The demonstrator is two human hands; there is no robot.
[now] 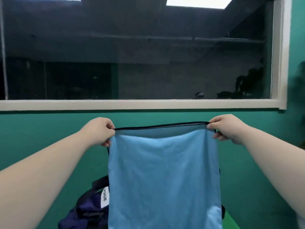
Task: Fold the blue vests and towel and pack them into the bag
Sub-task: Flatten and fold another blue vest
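A light blue vest (164, 176) with black edging hangs in the air in front of me, its lower part running out of the bottom of the view. My left hand (100, 131) pinches its top left corner. My right hand (226, 128) pinches the top right corner, so the black top edge is stretched level between them. Behind the vest at the lower left sits a dark navy bag (85, 210) with black straps and a white label; the hanging cloth hides most of it.
A teal wall (41, 134) faces me, with a wide white-framed window (140, 104) above it showing a dark room. A bright green surface (229, 220) shows at the lower right beside the vest.
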